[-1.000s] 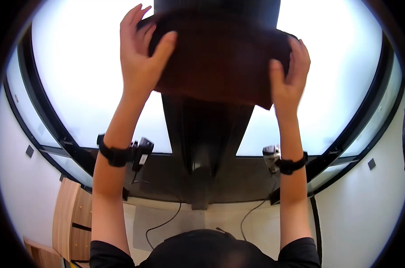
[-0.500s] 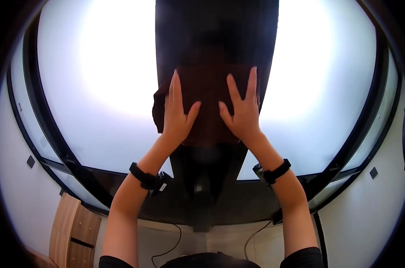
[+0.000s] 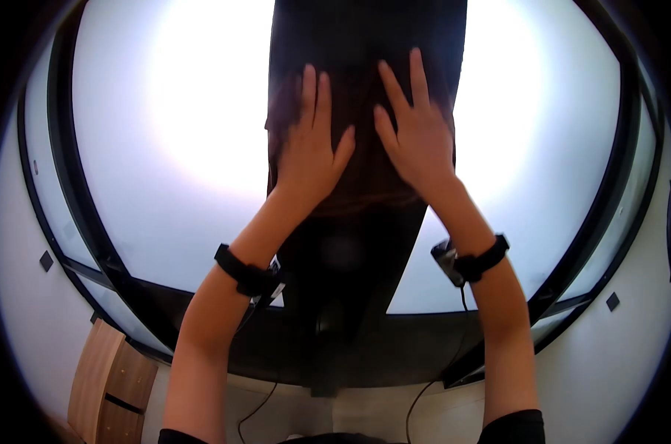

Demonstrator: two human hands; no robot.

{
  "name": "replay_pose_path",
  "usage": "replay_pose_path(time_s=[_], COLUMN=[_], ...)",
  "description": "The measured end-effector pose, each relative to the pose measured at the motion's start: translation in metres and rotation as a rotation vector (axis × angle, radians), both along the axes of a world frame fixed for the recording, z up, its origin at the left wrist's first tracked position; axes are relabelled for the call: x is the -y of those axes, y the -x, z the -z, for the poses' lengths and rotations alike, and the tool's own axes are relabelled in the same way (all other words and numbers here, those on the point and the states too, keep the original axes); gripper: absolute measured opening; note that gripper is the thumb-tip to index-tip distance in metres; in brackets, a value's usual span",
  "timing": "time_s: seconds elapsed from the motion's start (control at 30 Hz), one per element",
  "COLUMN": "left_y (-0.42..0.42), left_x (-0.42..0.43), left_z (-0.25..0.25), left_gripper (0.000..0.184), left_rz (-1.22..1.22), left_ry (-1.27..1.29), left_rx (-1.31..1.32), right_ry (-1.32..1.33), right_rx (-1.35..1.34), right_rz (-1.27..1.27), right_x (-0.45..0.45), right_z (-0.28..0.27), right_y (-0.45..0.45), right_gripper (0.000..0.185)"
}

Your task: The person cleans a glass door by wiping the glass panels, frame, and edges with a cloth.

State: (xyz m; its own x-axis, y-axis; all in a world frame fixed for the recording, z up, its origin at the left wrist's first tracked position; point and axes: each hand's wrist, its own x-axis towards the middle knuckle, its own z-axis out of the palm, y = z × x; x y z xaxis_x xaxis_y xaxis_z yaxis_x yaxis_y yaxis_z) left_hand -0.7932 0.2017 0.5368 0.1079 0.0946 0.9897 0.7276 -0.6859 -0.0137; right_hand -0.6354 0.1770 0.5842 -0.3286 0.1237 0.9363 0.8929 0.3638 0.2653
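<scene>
A dark brown cloth [image 3: 361, 166] lies on the black central strip between two bright white panels. My left hand [image 3: 309, 144] rests flat on its left part, fingers spread and pointing away from me. On the cloth's right part lies my right hand [image 3: 418, 137], also flat with fingers apart. Neither hand grips anything. The cloth's far edge is hard to make out against the black surface. Each wrist wears a black strap with a small device and a cable.
Bright white panels [image 3: 165, 244] [image 3: 528, 222] flank the black strip [image 3: 365, 33], framed by black curved edges. A wooden drawer cabinet [image 3: 102, 377] stands at the lower left. Thin cables [image 3: 413, 403] hang near the floor in front of me.
The cloth was raised between both hands, then came down onto the black strip. Both hands opened flat on it and have since moved farther away from me, slightly apart.
</scene>
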Motion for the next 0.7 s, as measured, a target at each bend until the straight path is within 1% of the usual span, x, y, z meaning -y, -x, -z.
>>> replay_pose_path(time_s=[0.03, 0.1, 0.13, 0.17, 0.2, 0.23, 0.27, 0.3, 0.37, 0.4, 0.43, 0.47, 0.5, 0.53, 0.57, 0.63, 0.7], left_y=[-0.001, -0.002, -0.002, 0.0, 0.0, 0.0, 0.0, 0.0, 0.004, 0.006, 0.009, 0.012, 0.016, 0.022, 0.025, 0.03, 0.031], left_x=[-0.005, -0.015, -0.017, -0.018, -0.017, -0.016, -0.015, -0.015, -0.024, -0.024, -0.023, -0.019, -0.012, -0.006, -0.003, 0.002, 0.006], left_z=[-0.007, -0.019, -0.018, -0.01, 0.001, 0.013, 0.028, 0.043, 0.084, 0.101, 0.116, 0.128, 0.137, 0.144, 0.146, 0.134, 0.114], left_gripper=[0.065, 0.061, 0.061, 0.059, 0.057, 0.057, 0.056, 0.055, 0.066, 0.066, 0.068, 0.07, 0.07, 0.071, 0.072, 0.073, 0.074], left_rz=[0.0, -0.031, -0.033, 0.036, 0.107, 0.11, 0.131, 0.153, 0.018, 0.029, 0.136, 0.243, 0.25, 0.343, 0.435, 0.465, 0.497], left_ry=[-0.01, -0.142, -0.153, -0.13, -0.101, -0.101, -0.011, 0.078, 0.156, 0.161, 0.232, 0.301, 0.301, 0.355, 0.405, 0.38, 0.355], left_rx=[0.007, 0.092, 0.095, 0.141, 0.182, 0.178, 0.203, 0.226, 0.162, 0.165, 0.149, 0.134, 0.145, 0.095, 0.039, 0.011, -0.012], right_ry=[-0.134, -0.189, -0.232, -0.241, -0.139, -0.033, 0.058, 0.058, 0.197, 0.313, 0.32, 0.298, 0.273, 0.336, 0.332, 0.197, 0.179], right_rx=[0.05, 0.118, 0.176, 0.174, 0.217, 0.261, 0.3, 0.294, 0.457, 0.479, 0.486, 0.602, 0.717, 0.797, 0.801, 0.893, 0.87], right_rz=[-0.002, -0.012, -0.021, -0.021, -0.052, -0.083, -0.095, -0.089, -0.21, -0.256, -0.245, -0.2, -0.157, -0.114, -0.109, -0.247, -0.223], right_x=[-0.006, -0.015, -0.02, -0.02, -0.015, -0.011, -0.009, -0.009, -0.009, -0.006, -0.006, -0.007, -0.007, -0.004, -0.008, -0.021, -0.022], right_z=[-0.014, -0.025, -0.029, -0.029, -0.022, -0.014, -0.007, -0.002, 0.011, 0.018, 0.028, 0.039, 0.044, 0.043, 0.041, 0.026, 0.003], right_y=[0.004, 0.019, 0.026, 0.031, 0.034, 0.036, 0.036, 0.036, 0.036, 0.036, 0.035, 0.034, 0.033, 0.032, 0.03, 0.027, 0.027], right_gripper=[0.049, 0.049, 0.049, 0.049, 0.048, 0.048, 0.049, 0.049, 0.049, 0.05, 0.05, 0.052, 0.054, 0.055, 0.055, 0.055, 0.055])
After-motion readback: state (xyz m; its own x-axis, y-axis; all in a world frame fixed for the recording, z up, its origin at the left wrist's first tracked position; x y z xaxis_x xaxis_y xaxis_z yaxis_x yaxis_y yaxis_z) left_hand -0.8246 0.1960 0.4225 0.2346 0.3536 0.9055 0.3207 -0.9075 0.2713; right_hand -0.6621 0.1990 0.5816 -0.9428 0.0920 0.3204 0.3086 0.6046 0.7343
